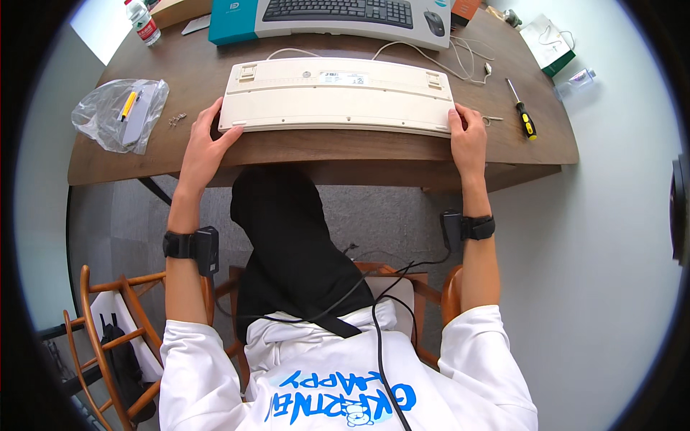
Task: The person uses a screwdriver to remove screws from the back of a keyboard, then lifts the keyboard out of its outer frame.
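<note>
The upper half of the frame is filled by a dark brown wooden table (pixel 194 79) with a curved outline. Beneath it, grey carpet (pixel 402 208) is seen; the right side is taken up by a pale wall (pixel 604 215), and a wooden chair (pixel 136 334) is seen at lower left.

At upper centre, a cream keyboard (pixel 345 108) is laid over the table with its underside up. Its left end is gripped by the left hand (pixel 207 147), its right end by the right hand (pixel 468 140); both thumbs are placed by its near corners. Whether it is slightly raised cannot be told.

A pale printed label (pixel 343 78) is carried near the keyboard's far edge, its print too small to be read. A keyboard and mouse are pictured on the turquoise and grey box (pixel 327 27) at the top. A red and white label is worn by the bottle (pixel 144 25) at upper left. Large blue lettering, upside down in the frame, is printed across the white shirt (pixel 302 373) at bottom centre.
</note>
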Available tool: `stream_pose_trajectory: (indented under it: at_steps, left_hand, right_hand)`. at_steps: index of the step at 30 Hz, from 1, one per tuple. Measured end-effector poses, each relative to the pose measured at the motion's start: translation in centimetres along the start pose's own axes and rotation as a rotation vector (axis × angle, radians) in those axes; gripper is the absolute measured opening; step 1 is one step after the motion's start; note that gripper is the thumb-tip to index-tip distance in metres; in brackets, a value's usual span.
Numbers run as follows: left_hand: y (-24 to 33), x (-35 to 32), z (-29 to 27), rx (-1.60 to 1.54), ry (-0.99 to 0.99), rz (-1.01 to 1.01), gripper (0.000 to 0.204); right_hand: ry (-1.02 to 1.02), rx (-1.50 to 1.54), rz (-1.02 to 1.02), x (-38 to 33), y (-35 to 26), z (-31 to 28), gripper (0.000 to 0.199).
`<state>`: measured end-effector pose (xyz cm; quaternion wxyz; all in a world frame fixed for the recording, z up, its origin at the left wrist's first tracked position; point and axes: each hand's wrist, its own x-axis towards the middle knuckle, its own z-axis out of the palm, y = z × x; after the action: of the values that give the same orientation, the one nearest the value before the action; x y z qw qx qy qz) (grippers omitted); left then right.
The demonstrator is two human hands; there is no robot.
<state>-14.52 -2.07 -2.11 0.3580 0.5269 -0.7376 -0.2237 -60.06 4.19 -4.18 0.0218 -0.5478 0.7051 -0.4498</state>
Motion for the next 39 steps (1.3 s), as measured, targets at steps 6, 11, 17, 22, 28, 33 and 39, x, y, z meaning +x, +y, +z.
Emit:
stream_pose_trajectory:
  at_steps: [6,11,17,22,28,33,39]
  left_hand:
    - [-0.5,0.1,0.0,-0.134,0.029,-0.018,0.062]
    - [-0.4,0.2,0.1,-0.209,0.036,-0.044,0.062]
    - [-0.9,0.2,-0.3,-0.242,0.035,-0.083,0.062]
    - [-1.0,0.2,-0.7,-0.278,-0.020,-0.066,0.061]
    - [-0.5,0.0,-0.7,-0.265,-0.051,-0.017,0.055]
    - [0.4,0.0,-0.5,-0.448,-0.051,-0.100,0.062]
    - [-0.9,0.2,-0.5,-0.451,-0.027,-0.139,0.077]
  right_hand:
    - [-0.023,0.186,-0.017,-0.9,0.0,-0.4,0.031]
    - [-0.104,0.299,-0.003,-0.9,0.7,-0.9,0.034]
    - [-0.165,0.422,0.065,-0.9,0.3,-1.4,0.036]
    - [-0.181,0.470,0.081,-0.8,0.4,-1.6,0.037]
    - [-0.205,0.500,0.072,-0.8,0.5,-1.7,0.038]
    - [-0.217,0.503,0.081,-0.7,0.5,-1.6,0.038]
    - [-0.236,0.589,0.083,-0.5,1.1,-2.1,0.039]
